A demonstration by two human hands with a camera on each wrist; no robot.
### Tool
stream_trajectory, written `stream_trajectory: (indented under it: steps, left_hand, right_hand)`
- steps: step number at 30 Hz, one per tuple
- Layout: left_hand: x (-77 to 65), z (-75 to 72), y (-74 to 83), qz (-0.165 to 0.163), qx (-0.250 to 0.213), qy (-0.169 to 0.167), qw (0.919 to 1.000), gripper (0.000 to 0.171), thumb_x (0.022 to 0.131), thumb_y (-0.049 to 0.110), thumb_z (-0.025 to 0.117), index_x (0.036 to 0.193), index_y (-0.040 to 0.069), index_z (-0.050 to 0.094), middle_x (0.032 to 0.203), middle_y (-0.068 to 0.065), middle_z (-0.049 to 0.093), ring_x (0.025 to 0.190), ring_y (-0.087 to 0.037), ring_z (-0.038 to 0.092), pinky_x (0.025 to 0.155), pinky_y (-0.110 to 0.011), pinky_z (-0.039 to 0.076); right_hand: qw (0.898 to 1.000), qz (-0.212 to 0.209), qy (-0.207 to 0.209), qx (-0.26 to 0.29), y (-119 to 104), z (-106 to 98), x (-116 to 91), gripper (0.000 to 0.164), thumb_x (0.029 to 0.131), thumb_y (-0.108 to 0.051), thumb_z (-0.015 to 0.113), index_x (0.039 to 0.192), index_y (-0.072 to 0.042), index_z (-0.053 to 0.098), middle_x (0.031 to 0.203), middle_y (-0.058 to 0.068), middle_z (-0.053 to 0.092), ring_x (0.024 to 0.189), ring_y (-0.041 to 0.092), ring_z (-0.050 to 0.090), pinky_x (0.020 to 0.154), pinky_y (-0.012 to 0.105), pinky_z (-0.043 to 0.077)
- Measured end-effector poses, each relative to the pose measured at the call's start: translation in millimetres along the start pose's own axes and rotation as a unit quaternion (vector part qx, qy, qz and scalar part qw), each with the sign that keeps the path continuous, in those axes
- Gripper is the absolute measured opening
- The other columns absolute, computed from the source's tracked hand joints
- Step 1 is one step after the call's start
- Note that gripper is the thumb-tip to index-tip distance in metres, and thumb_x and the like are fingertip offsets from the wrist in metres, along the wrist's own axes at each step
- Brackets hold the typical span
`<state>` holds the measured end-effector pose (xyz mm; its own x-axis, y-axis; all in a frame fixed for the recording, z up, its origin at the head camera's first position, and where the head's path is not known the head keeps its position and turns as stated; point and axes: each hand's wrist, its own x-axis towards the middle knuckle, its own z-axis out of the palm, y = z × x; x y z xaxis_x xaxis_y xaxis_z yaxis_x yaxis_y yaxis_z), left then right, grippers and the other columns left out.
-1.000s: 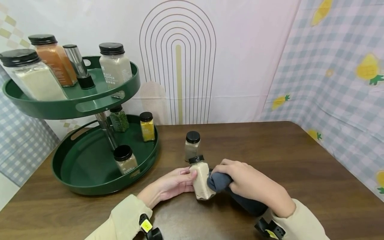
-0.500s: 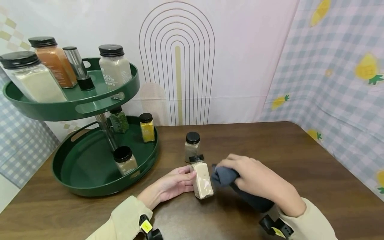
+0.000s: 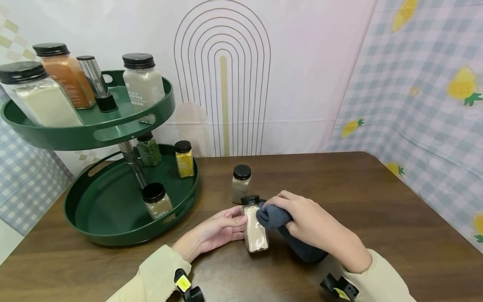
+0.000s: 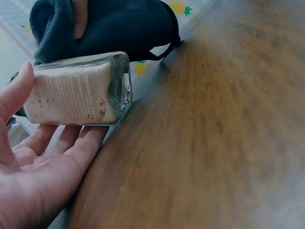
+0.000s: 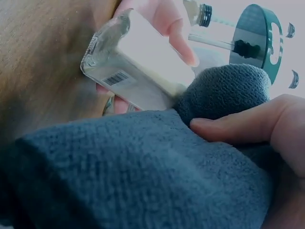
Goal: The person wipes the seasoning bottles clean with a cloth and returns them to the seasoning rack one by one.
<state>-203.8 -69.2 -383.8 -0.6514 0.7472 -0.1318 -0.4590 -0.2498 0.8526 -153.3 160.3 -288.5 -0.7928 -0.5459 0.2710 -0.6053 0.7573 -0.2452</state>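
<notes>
Pale sheets (image 3: 313, 75) hang past the hands, behind a brown counter (image 3: 358, 188). Between the two hands is a clear jar (image 3: 257, 233) full of cream-coloured powder. The left hand (image 3: 216, 230) holds it, with the thumb on one side and fingers on the other. The right hand (image 3: 307, 218) grips a bunched-up dark blue cloth (image 3: 275, 217). So the hands are apart from each other, and each one has hold of something.

Half a second ago the cloth was off the jar. Now it touches the jar, up high near the black lid (image 3: 250, 200), and the jar stands straighter. It looks like the wiping is partly done, with the top part getting its turn.

The head view shows a second jar (image 3: 241, 186) just beyond the left hand, and a green stand (image 3: 117, 239) with more jars (image 3: 185, 162) to the left of that hand. Only the left wrist view shows tiny white words (image 4: 71, 98) on one side of the held jar. Only the right wrist view shows a barcode (image 5: 116, 78) on another side. Whether the jar's bottom touches the counter is hard to tell.
</notes>
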Motion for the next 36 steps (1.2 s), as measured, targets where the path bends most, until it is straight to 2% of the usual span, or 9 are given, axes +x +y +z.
stream_trajectory:
  steps: [1,3,9,12,16,22,26,31,36]
  left_hand:
    - [-0.2,0.2,0.4,0.0,-0.002,0.001,1.0,0.087,0.092,0.016,0.057,0.146,-0.002,-0.008,0.15,-0.027,0.018,0.129,-0.028,0.041,0.111,-0.046,0.025]
    - [-0.7,0.1,1.0,0.002,-0.007,-0.003,1.0,0.083,0.092,0.015,0.056,0.146,-0.001,-0.005,0.151,-0.026,0.017,0.129,-0.027,0.041,0.111,-0.046,0.025]
    - [-2.4,0.6,0.8,0.024,-0.011,-0.021,0.9994,0.074,0.092,0.014,0.058,0.147,0.004,0.01,0.141,-0.01,0.036,0.12,-0.015,0.047,0.109,-0.042,0.029]
    - [-2.2,2.1,0.6,0.033,0.009,-0.022,0.9992,0.069,0.091,0.015,0.058,0.146,0.004,0.016,0.136,-0.005,0.038,0.119,-0.014,0.046,0.107,-0.039,0.031]
    - [-0.9,3.9,1.9,0.029,0.031,-0.016,0.999,0.072,0.091,0.02,0.059,0.146,0.005,0.016,0.144,-0.01,0.03,0.123,-0.015,0.042,0.109,-0.04,0.028]
    - [-0.2,2.1,2.1,0.02,0.017,-0.017,0.9995,0.076,0.092,0.021,0.058,0.147,0.003,0.009,0.15,-0.017,0.022,0.124,-0.016,0.042,0.111,-0.041,0.026]
    - [-0.8,0.7,1.1,0.018,0.0,-0.011,0.9998,0.08,0.093,0.021,0.056,0.148,0.002,0.002,0.152,-0.021,0.018,0.127,-0.019,0.04,0.113,-0.043,0.022]
    - [-1.5,0.7,1.3,0.017,-0.005,-0.003,0.9998,0.088,0.093,0.024,0.056,0.147,0.004,-0.01,0.154,-0.021,0.008,0.136,-0.024,0.028,0.114,-0.046,0.015]
    - [-1.6,2.3,1.7,0.017,0.005,-0.011,0.9998,0.088,0.094,0.026,0.053,0.146,0.005,-0.014,0.155,-0.019,0.004,0.138,-0.023,0.023,0.115,-0.046,0.012]
  right_hand:
    - [1.0,-0.003,-0.011,0.001,1,-1,0,0.052,0.071,0.011,0.057,0.106,-0.026,0.063,0.101,-0.012,0.059,0.084,0.008,0.059,0.073,0.03,0.049]
    - [0.999,-0.005,-0.039,0.004,2,-3,0,0.051,0.071,0.011,0.056,0.104,-0.026,0.064,0.097,-0.011,0.059,0.08,0.008,0.058,0.071,0.029,0.047]
    - [0.991,-0.008,-0.133,0.006,3,1,-1,0.049,0.07,0.014,0.054,0.098,-0.026,0.065,0.087,-0.011,0.056,0.074,0.008,0.054,0.066,0.027,0.043]
    - [0.987,-0.011,-0.157,-0.001,3,3,-1,0.05,0.069,0.014,0.052,0.097,-0.025,0.065,0.085,-0.01,0.055,0.074,0.009,0.054,0.064,0.027,0.042]
    - [0.986,-0.01,-0.164,-0.002,3,3,-1,0.049,0.068,0.015,0.053,0.095,-0.024,0.065,0.084,-0.009,0.054,0.073,0.01,0.053,0.062,0.026,0.042]
    - [0.99,0.002,-0.138,-0.009,1,-6,-2,0.048,0.071,0.011,0.056,0.099,-0.027,0.065,0.088,-0.01,0.057,0.075,0.009,0.053,0.063,0.028,0.043]
    - [0.997,0.024,-0.058,-0.038,1,-17,-5,0.043,0.074,0.005,0.062,0.105,-0.025,0.064,0.093,-0.007,0.06,0.073,0.011,0.056,0.062,0.031,0.045]
    - [0.997,0.046,0.043,-0.04,-1,-18,-3,0.043,0.077,0.001,0.063,0.111,-0.024,0.062,0.102,-0.007,0.062,0.079,0.013,0.06,0.067,0.036,0.049]
    - [0.998,0.03,0.043,-0.027,-4,-4,1,0.046,0.077,0.001,0.063,0.114,-0.025,0.06,0.104,-0.007,0.061,0.081,0.013,0.062,0.069,0.035,0.049]
